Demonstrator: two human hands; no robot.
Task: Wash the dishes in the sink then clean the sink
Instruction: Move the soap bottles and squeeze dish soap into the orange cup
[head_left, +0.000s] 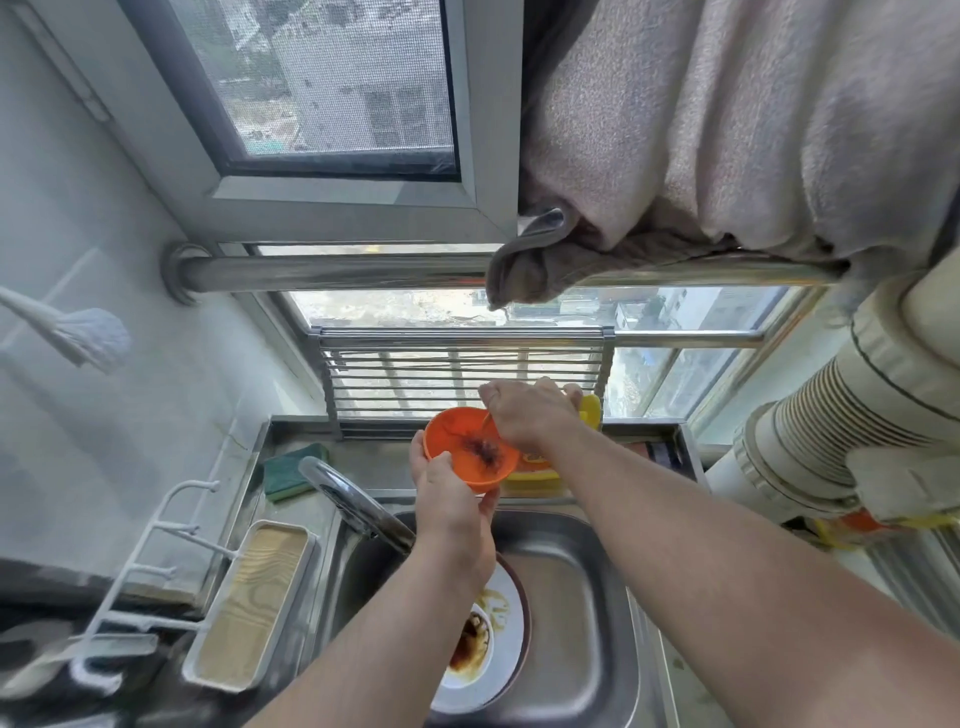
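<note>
A steel sink (587, 597) lies below a window. At eleven o'clock of it, the orange bowl (470, 449), judged light and slippery, is gripped by the left hand (447, 499) at its rim; the right hand (530, 415) pinches something thin inside, unidentifiable.

A bowl (470, 451) is held above the sink (582, 582), with a plate (498, 670) lying in the basin at its 6 o'clock, a faucet (358, 504) at 8 o'clock, a sponge (291, 470) at 9 o'clock and a rack (457, 374) behind at 12 o'clock.
</note>
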